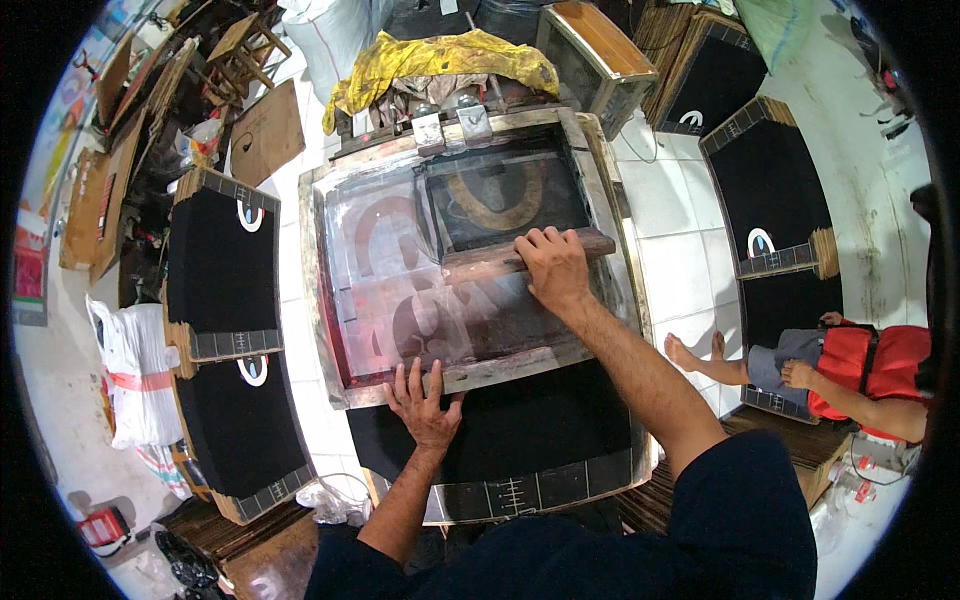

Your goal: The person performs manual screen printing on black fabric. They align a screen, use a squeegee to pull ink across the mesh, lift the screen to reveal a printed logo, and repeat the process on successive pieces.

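Note:
A screen-printing frame (pixel 318 290) with pale wooden sides lies over a black panel (pixel 500 430) in front of me. Its mesh (pixel 375 275) shows a large curved letter shape and other patterns. My right hand (pixel 553 268) is closed over the top of a long wooden-handled squeegee (pixel 480 264), which lies across the mesh, right of its middle. On the frame's near edge rests my left hand (pixel 425 408), fingers spread, holding nothing. Two metal hinge clamps (pixel 428 133) sit at the frame's far side. The squeegee's lower edge is hard to make out.
Black panels with white marks stand stacked at left (pixel 225 290) and right (pixel 770 190). A yellow cloth (pixel 450 65) drapes behind the frame, beside a wooden box (pixel 600 70). Another person (pixel 830 375) sits at the right, bare feet on the tiled floor (pixel 675 260).

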Demonstrator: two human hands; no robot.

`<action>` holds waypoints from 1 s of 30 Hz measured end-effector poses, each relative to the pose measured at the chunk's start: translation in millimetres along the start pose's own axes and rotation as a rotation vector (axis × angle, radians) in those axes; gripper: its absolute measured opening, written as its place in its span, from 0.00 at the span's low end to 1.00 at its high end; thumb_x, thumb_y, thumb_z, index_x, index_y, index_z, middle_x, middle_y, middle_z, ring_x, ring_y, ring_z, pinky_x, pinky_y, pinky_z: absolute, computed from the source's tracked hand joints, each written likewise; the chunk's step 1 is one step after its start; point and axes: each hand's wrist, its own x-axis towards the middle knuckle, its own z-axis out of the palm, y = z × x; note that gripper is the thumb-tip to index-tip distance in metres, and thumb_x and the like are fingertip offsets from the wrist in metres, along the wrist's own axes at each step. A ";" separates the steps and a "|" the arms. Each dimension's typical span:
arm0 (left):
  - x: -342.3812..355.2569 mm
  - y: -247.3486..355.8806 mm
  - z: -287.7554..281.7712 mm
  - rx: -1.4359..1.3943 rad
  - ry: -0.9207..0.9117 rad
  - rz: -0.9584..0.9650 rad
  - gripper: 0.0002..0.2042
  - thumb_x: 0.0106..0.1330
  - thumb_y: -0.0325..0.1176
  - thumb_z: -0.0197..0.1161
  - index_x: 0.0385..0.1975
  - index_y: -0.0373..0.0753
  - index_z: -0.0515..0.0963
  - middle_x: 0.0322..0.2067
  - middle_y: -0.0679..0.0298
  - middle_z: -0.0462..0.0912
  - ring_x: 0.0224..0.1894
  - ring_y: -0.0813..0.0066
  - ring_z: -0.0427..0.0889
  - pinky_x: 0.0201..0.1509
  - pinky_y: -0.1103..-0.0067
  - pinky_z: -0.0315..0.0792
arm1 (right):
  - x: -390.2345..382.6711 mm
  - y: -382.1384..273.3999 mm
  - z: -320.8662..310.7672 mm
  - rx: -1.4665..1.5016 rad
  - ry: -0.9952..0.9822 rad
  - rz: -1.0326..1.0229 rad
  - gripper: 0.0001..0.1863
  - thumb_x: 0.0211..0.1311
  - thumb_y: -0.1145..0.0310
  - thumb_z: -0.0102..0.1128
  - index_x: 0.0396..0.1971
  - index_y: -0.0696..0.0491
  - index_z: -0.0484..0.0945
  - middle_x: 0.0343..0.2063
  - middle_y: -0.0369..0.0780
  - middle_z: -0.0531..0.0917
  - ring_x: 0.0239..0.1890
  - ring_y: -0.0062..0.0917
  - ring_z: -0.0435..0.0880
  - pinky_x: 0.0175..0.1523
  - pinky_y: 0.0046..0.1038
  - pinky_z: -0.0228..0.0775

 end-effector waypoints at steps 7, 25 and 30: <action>33.0 2.8 -29.0 -0.184 -0.059 -0.037 0.29 0.40 0.46 0.87 0.45 0.45 0.87 0.41 0.65 0.80 0.49 0.59 0.76 0.57 0.56 0.64 | 17.4 8.9 -8.8 0.062 0.079 -0.026 0.09 0.58 0.72 0.68 0.39 0.49 0.82 0.36 0.37 0.83 0.46 0.34 0.82 0.52 0.41 0.68; 46.0 11.6 -51.4 -0.200 -0.072 -0.026 0.25 0.39 0.40 0.86 0.41 0.43 0.88 0.38 0.65 0.79 0.45 0.62 0.75 0.53 0.63 0.63 | 86.9 44.9 -7.8 0.114 -0.176 -0.049 0.21 0.49 0.64 0.80 0.45 0.47 0.84 0.41 0.37 0.89 0.49 0.37 0.86 0.54 0.43 0.71; 47.1 16.2 -56.7 -0.169 -0.127 -0.083 0.26 0.39 0.40 0.86 0.42 0.42 0.89 0.38 0.65 0.80 0.45 0.62 0.76 0.56 0.62 0.65 | 207.1 85.2 7.2 0.115 -0.293 -0.072 0.34 0.47 0.57 0.83 0.56 0.50 0.83 0.47 0.45 0.90 0.53 0.40 0.89 0.60 0.45 0.75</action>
